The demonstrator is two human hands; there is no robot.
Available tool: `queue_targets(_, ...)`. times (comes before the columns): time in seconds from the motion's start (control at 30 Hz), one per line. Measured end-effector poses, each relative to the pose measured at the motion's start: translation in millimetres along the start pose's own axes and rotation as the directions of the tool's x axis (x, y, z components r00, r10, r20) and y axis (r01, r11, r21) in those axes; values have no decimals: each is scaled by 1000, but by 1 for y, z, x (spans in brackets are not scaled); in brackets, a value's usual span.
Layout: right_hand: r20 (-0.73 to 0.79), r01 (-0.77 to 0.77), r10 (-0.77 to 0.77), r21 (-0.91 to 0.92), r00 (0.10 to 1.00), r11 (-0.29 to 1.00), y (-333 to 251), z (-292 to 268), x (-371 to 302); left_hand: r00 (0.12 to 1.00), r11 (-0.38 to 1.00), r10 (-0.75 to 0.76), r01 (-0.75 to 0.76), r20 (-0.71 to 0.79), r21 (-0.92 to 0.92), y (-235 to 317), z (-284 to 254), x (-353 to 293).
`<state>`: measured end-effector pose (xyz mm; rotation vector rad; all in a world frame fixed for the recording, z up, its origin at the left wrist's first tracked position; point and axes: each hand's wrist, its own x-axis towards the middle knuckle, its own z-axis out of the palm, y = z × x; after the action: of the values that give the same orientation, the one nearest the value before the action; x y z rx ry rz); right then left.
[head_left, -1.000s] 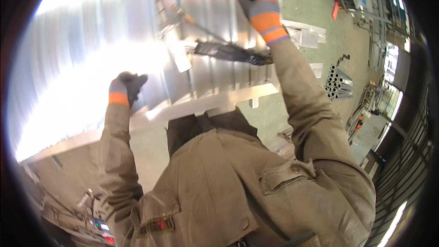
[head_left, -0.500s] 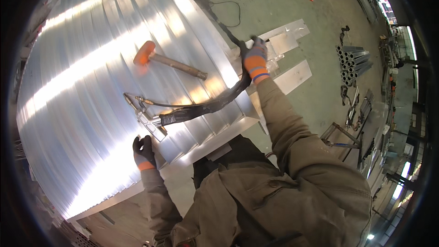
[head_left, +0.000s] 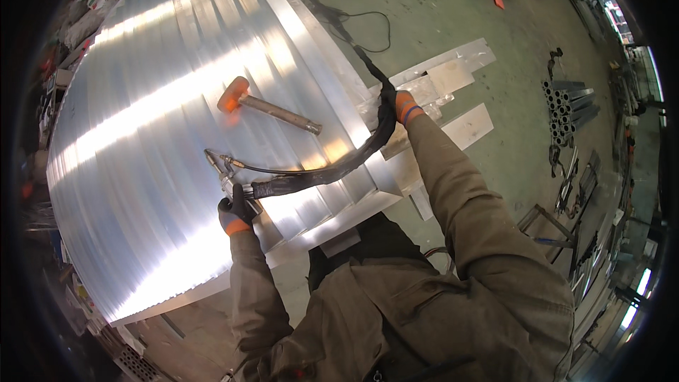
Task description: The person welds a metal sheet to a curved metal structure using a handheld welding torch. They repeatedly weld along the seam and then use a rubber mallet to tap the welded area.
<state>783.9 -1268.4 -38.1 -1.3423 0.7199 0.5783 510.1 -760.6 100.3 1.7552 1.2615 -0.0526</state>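
Note:
My left hand, in a dark glove with an orange cuff, is closed around the near end of a silver metal tool. The tool has a slim jointed tip and a thin hose, and it lies on a large ribbed sheet-metal panel. A thick black-sheathed cable runs from the tool to the panel's right edge and up beyond it. Over that edge, my right hand grips the cable; its fingers are mostly hidden. An orange-headed mallet with a wooden handle rests on the panel beyond the tool.
Flat metal strips stick out under the panel's right side. Farther right, a bundle of metal tubes lies on the green floor, near a small metal frame. A thin cable loop lies beyond the panel.
My left hand has moved from beside the metal tool onto it and closed. My right hand has turned and wrapped around the black cable. The view has shifted slightly.

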Motion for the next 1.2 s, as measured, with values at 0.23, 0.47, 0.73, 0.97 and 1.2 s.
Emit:
queue_targets(0.23, -184, 395, -385, 22, 904, 918, -50, -22, -170, 964, 985, 129, -96, -234, 146, -8, 36, 7)
queue_targets(0.47, -307, 362, -328, 62, 893, 930, 4, -72, -379, 991, 997, 72, -71, 108, -18, -15, 4, 7)
queue_targets(0.73, -293, 174, -246, -251, 924, 952, 117, -197, -368, 722, 941, 109, 148, 683, -306, 15, -37, -125)
queue_targets(0.97, 16, 71, -798, -997, 603, 34, 76, -123, -353, 587, 709, 266, 418, 765, -568, -2, -53, -186)
queue_targets(1.2, 900, 921, -239, -312, 365, 233, 18, 136, -454, 860, 854, 392, -210, 325, -476, -4, -63, -247)
